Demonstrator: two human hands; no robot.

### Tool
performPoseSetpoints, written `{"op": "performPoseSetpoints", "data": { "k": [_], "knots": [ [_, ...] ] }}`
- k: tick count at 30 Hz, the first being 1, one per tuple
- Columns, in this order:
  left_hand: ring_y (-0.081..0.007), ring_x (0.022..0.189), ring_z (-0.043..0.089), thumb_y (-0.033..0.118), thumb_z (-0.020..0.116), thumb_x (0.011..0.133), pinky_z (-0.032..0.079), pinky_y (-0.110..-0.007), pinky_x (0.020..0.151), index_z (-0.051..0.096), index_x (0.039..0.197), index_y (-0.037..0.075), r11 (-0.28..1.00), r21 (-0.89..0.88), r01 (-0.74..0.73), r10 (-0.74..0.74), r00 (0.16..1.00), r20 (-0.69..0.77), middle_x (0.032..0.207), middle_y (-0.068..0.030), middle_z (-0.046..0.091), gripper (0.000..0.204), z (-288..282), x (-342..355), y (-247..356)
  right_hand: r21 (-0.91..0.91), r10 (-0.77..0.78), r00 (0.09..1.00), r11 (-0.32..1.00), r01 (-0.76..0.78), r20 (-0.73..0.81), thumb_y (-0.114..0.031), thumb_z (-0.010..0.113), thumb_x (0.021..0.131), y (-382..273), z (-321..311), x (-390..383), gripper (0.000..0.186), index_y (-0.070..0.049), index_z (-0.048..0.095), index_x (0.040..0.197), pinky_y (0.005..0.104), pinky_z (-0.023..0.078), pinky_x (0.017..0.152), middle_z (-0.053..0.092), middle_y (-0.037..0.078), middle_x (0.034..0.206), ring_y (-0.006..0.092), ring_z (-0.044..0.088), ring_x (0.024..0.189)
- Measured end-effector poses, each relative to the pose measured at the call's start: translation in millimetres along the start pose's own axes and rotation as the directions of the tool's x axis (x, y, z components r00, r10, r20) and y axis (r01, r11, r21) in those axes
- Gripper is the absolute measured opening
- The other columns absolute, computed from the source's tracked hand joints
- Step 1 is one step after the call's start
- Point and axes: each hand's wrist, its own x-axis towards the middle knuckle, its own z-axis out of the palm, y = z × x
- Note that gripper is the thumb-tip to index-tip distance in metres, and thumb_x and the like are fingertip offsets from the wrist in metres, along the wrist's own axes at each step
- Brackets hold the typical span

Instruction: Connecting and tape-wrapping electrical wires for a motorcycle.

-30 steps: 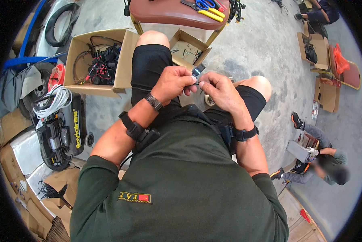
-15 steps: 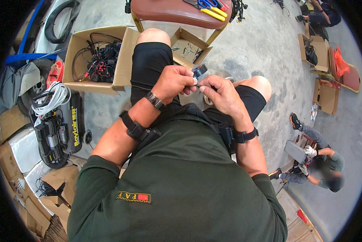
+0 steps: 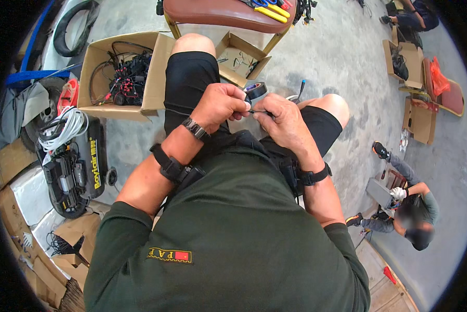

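Note:
Over my lap, my left hand (image 3: 218, 108) and my right hand (image 3: 283, 120) are closed with their fingertips almost meeting. A thin dark wire (image 3: 256, 111) is pinched between them; its ends are mostly hidden by my fingers. Just beyond the fingertips hangs a roll of black tape (image 3: 255, 91), close to both hands. Whether a strip of it runs to the wire I cannot tell. Past my right hand a thin dark lead with a blue tip (image 3: 302, 83) sticks up. A round pale object behind that hand is mostly covered.
Ahead is a brown padded chair (image 3: 218, 15) with scissors and yellow-handled pliers (image 3: 270, 13). A cardboard box of tangled wiring (image 3: 155, 78) stands left of my knee, a small open box (image 3: 238, 49) between chair and knees. Left sits an air compressor (image 3: 69, 182). Another person (image 3: 418, 208) sits at right.
The tape roll has turned, showing more of its face. The blue-tipped lead has come into view beyond my right hand. Both hands keep their pinch, shifted slightly left in the picture.

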Motion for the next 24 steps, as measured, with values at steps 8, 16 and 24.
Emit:
{"op": "performPoseSetpoints", "data": {
  "k": [8, 16, 24],
  "knots": [
    [-0.0129, 0.056, 0.06, 0.001, 0.072, 0.075, 0.044, -0.024, 0.049, 0.06, 0.077, 0.004, 0.999, -0.008, 0.052, -0.052, 0.999, 0.0, 0.068, -0.0072, 0.064, 0.013, -2.7, -1.5, 1.4, -0.168, -0.12, 0.992, 0.98, 0.11, -0.048, -0.004, 0.067, 0.072, 1.4, 7.0, -2.5, 0.013, -0.005, 0.059, 0.082, 0.0409, 0.048, 0.068, 0.057, 0.011, 0.078, 0.0324, 0.058, 0.079],
    [-0.0118, 0.054, 0.058, -0.002, 0.072, 0.074, 0.044, -0.024, 0.046, 0.055, 0.075, 0.005, 0.999, 0.031, 0.019, -0.019, 1.0, -0.01, 0.064, -0.0047, 0.061, 0.018, -4.8, 1.8, -9.7, -0.2, -0.166, 0.985, 0.968, 0.154, -0.045, -0.005, 0.064, 0.072, 7.3, 11.0, -6.6, 0.01, -0.004, 0.056, 0.078, 0.0424, 0.046, 0.066, 0.054, 0.012, 0.076, 0.0332, 0.055, 0.074],
    [-0.0129, 0.066, 0.061, 0.008, 0.071, 0.077, 0.049, -0.028, 0.061, 0.065, 0.085, -0.001, 0.797, 0.519, -0.309, 0.261, 0.951, 0.165, 0.072, -0.0043, 0.064, 0.014, -5.5, -2.8, -11.9, -0.26, -0.123, 0.992, 0.959, 0.116, -0.011, -0.009, 0.064, 0.075, 21.0, 10.8, -7.7, 0.008, -0.008, 0.06, 0.082, 0.0419, 0.044, 0.068, 0.055, 0.01, 0.077, 0.0303, 0.057, 0.079]
  ]
}}
